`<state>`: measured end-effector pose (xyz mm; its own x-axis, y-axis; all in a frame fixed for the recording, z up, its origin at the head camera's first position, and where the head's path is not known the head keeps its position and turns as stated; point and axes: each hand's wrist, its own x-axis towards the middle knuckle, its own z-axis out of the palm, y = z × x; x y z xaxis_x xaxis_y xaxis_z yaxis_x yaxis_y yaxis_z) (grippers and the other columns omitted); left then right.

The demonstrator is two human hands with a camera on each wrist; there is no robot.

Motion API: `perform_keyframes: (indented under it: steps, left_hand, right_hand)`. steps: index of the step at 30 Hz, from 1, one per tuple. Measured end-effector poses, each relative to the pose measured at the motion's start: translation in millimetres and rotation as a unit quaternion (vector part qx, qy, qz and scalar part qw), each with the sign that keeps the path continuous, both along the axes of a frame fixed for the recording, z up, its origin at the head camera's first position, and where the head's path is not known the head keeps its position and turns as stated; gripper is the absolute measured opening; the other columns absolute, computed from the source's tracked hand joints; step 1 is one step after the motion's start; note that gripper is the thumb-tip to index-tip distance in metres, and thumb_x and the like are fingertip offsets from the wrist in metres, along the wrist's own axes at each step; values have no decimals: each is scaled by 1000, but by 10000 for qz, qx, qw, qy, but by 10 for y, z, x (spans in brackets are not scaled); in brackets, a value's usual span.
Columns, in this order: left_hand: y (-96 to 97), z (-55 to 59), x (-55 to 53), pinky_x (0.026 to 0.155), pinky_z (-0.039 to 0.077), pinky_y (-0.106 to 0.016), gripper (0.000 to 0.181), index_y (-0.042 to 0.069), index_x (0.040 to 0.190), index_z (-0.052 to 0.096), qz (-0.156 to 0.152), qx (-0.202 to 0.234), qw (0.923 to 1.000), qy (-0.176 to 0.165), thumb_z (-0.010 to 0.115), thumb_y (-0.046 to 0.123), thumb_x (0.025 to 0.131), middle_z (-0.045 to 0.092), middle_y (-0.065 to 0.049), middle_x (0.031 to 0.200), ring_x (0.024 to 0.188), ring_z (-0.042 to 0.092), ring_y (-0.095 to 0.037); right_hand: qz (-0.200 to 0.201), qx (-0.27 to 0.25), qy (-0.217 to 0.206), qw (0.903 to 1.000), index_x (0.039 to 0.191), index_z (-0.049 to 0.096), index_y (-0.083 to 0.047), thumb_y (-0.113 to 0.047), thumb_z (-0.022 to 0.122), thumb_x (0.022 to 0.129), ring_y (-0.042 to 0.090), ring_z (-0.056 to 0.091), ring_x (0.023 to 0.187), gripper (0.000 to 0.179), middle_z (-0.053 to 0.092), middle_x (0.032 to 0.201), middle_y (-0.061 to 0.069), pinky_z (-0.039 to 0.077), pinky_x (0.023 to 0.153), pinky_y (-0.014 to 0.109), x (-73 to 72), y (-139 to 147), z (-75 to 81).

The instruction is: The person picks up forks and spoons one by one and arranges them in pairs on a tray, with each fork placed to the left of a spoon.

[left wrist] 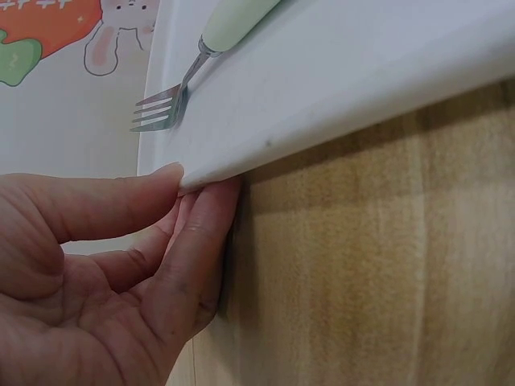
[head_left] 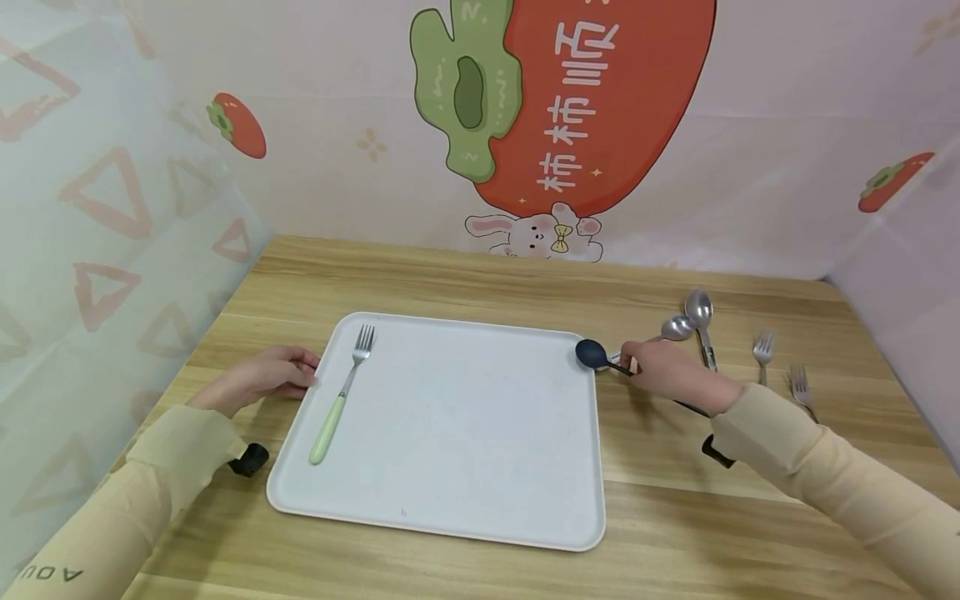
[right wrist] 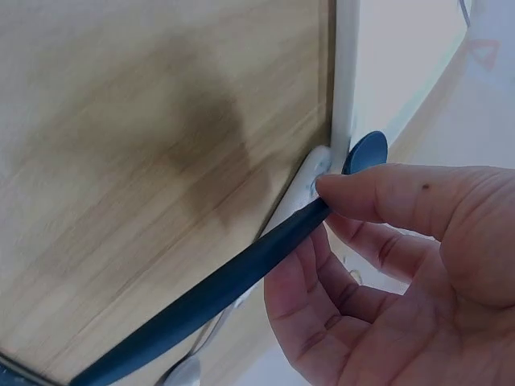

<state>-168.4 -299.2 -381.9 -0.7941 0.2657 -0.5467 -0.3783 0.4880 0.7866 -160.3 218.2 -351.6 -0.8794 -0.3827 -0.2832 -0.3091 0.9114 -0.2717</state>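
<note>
A white tray (head_left: 465,417) lies on the table, with a green-handled fork (head_left: 335,412) along its left side. At the tray's left edge, my left hand (head_left: 273,377) holds the rim; the left wrist view shows the thumb against the rim (left wrist: 265,153) and the fingers curled beside and beneath it. My right hand (head_left: 670,371) pinches a dark blue spoon (right wrist: 217,273) by its handle between thumb and fingers. The bowl of that spoon (head_left: 592,354) hangs over the tray's upper right corner. Under the right hand lies a metal spoon with a pale handle (head_left: 677,327), partly hidden.
Right of the tray, another metal spoon (head_left: 699,310) and two forks, one nearer the middle (head_left: 763,346) and one further right (head_left: 801,387), lie on the wooden table (head_left: 667,517). A printed cloth wall (head_left: 337,183) stands behind the table, with walls at both sides.
</note>
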Motion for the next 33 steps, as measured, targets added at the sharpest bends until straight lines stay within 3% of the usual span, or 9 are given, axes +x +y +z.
perform_keyframes:
  steps: [22,33]
  left_hand:
    - [4,17,-4,71,52,-24,39,-18,117,35,-80,-186,9998,48,53,-2,86,47,-7,89,77,51,-11]
    - [7,31,4,72,52,-25,39,-19,117,35,-62,-157,9999,17,52,-3,86,48,-7,89,77,52,-11]
  right_hand:
    - [392,-442,-187,9981,89,57,-4,1,59,79,16,46,64,12,56,74,3,38,56,26,28,-375,-60]
    - [80,-672,-702,9952,91,56,-2,0,56,80,17,49,67,11,56,76,5,42,57,26,61,-587,-51]
